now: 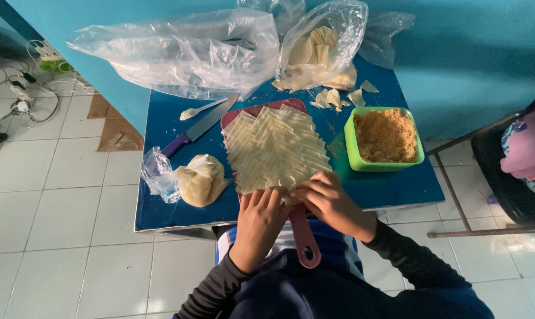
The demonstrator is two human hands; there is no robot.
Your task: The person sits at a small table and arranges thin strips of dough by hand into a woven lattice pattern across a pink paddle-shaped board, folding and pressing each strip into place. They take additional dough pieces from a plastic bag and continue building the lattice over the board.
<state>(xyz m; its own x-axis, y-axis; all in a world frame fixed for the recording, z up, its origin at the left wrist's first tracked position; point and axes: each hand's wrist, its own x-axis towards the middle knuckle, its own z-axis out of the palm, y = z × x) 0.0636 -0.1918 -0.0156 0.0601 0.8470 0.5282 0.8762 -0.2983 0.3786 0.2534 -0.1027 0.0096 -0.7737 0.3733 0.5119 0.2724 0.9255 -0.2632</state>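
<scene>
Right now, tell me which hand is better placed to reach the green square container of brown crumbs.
Probably the right hand: the green container sits on its side; the left hand is farther.

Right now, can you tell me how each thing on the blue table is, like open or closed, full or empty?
Left hand: fingers bent, working a pale wrapper.
Right hand: fingers curled on the same wrapper.
Wrapper sheets: laid overlapping, covering the board.
Red cutting board: handle sticking off the table edge.
Green tub: uncovered, full of brown crumbs.
Knife: lying flat, unused.
White spoon: lying flat.
Clear bag of wrappers: open.
Small bag: partly open.
</scene>
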